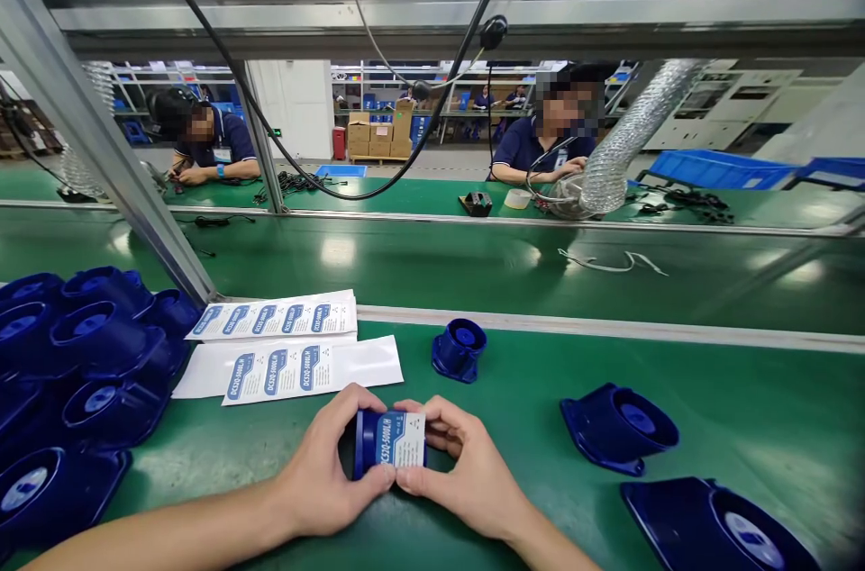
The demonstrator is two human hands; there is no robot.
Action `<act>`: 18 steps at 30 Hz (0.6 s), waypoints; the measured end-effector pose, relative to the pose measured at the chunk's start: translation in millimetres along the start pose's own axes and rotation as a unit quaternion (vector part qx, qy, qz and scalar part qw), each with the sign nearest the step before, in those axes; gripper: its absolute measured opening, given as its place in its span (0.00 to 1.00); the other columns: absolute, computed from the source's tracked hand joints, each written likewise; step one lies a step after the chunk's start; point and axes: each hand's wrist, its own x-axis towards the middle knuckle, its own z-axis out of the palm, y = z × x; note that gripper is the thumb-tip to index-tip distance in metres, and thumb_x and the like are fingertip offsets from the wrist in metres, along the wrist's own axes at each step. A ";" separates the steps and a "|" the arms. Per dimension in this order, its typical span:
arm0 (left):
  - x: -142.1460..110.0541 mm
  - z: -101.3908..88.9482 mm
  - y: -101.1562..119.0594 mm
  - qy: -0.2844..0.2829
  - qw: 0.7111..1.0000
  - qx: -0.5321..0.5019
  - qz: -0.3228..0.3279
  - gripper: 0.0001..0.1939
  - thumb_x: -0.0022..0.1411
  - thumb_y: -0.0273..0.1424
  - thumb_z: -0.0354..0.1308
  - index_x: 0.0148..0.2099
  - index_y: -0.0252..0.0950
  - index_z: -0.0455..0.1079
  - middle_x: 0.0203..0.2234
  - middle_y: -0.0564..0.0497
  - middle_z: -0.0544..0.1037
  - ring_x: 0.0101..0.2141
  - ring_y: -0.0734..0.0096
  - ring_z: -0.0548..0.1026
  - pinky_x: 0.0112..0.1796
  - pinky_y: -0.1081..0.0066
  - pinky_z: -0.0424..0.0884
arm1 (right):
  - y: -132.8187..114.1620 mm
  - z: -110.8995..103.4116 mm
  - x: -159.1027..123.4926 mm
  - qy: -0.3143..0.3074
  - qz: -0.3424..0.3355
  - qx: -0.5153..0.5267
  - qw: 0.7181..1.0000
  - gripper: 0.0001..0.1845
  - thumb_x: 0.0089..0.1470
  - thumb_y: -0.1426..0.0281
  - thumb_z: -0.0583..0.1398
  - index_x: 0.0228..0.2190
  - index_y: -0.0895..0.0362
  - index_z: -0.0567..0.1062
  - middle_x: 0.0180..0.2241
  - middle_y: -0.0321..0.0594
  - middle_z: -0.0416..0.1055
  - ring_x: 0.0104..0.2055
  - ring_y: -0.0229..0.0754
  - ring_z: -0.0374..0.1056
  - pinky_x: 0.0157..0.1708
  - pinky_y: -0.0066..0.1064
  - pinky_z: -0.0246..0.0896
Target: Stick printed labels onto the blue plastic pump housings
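Between my two hands, low in the middle of the head view, is a small blue plastic pump housing (365,443) lying on its side. A blue and white label (400,440) printed "DC52Q-5000L/H" covers its curved face. My left hand (341,454) grips the housing's left end, thumb along the lower edge. With thumb and fingers, my right hand (463,463) holds the right end by the label's edge. Beyond them a similar housing (463,346) stands on the green bench. Sheets of labels (284,373) lie to the left, one overlapping another.
Many blue housings (95,328) crowd the left side. Two more, a nearer housing (723,526) and a farther housing (618,427), sit at right. A metal post (128,130) rises at left. A black cable (324,184) hangs ahead. Two co-workers sit across the green conveyor belt (419,256).
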 end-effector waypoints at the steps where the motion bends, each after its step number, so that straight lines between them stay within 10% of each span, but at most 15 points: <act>1: 0.1 0.1 0.4 0.001 1.000 -0.004 0.002 0.22 0.58 0.31 0.67 0.53 0.43 0.68 0.48 0.48 0.78 0.48 0.54 0.78 0.49 0.58 0.74 | 1.0 0.0 0.3 0.002 0.002 0.005 1.000 0.30 0.39 0.59 0.81 0.39 0.52 0.74 0.59 0.55 0.79 0.61 0.63 0.76 0.63 0.56 0.68; 18: 8.1 -7.0 10.9 -0.005 0.998 -0.031 -0.052 0.23 0.51 0.29 0.74 0.50 0.42 0.79 0.47 0.47 0.83 0.49 0.51 0.80 0.53 0.54 0.74 | 4.1 0.7 -3.6 0.012 -0.004 -0.003 1.000 0.30 0.40 0.58 0.81 0.39 0.51 0.74 0.58 0.55 0.80 0.60 0.64 0.77 0.63 0.57 0.70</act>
